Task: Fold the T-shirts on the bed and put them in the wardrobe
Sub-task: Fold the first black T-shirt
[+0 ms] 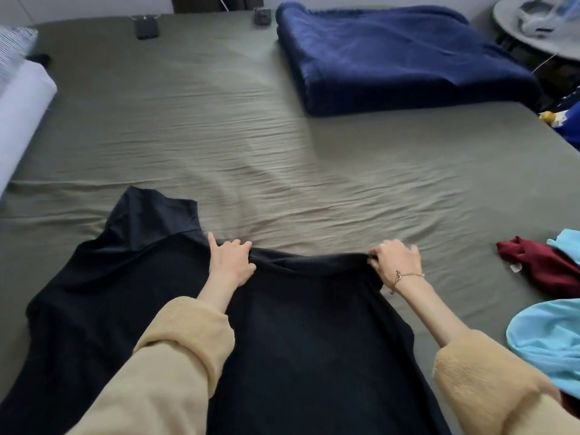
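You stood at the near edge of a bed [219,127] covered in an olive-green sheet, with a black T-shirt [298,340] spread flat in front of you, its collar pointing toward the far side. Your left hand [230,262] was closed on the shirt's top edge at the left of the neckline, fingers curled over the cloth. Your right hand [397,260], with a thin bracelet at the wrist, pinched the same edge at the right shoulder, thumb and fingers shut on the fabric. One sleeve [157,218] lay out flat to the far left; the right sleeve could not be made out, perhaps already tucked under. The shirt looked light, soft and limp, with no stiffness of its own, so it would likely sag and wrinkle wherever it was unsupported; the shoulder seams and hem corners seemed the best places to hold, pulled gently taut. To the near right lay a dark red garment [539,271] and a light blue garment [546,346], both still crumpled. A folded navy blanket [392,54] sat at the far right. No wardrobe was visible.
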### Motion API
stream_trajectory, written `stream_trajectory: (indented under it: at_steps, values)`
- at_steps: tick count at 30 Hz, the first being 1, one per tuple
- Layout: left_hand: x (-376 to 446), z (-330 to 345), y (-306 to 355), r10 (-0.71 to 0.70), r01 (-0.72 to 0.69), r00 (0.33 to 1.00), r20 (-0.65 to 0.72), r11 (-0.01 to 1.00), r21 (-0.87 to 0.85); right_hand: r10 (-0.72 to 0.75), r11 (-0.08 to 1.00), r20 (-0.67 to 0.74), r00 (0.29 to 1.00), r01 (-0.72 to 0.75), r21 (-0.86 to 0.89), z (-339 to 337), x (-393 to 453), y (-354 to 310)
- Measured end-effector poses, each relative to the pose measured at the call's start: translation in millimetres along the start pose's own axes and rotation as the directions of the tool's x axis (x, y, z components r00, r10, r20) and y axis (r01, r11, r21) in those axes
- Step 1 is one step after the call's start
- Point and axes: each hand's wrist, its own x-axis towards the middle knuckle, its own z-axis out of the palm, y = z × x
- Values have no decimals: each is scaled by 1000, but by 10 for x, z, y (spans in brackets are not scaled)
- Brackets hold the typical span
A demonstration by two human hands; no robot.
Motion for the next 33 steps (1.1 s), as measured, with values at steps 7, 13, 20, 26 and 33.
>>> stream_trajectory:
  at_steps: [7, 13, 20, 26, 33]
  values:
    - [356, -172, 58, -43, 2, 984, -173, 973, -230, 157, 988, -81, 984, -156, 14, -156, 525, 151]
    - [723, -109, 93, 35, -32, 999, 4, 947, -319, 116, 626, 217, 969, -240, 742, -73, 804, 254]
    - [1001, -98, 585, 182, -182, 983, -35, 911, -370, 131, 559, 250, 959, -280, 781, 266, 941, 448]
    - [1261, -163, 920, 194, -195, 981, -32, 943, -269, 298, 548, 50, 953, -213, 809, 421, 1101, 370]
    - [1393, -175, 1020, 90, -72, 993, 70, 971, -228, 52, 353, 216, 975, -220, 909, 425, 1147, 532]
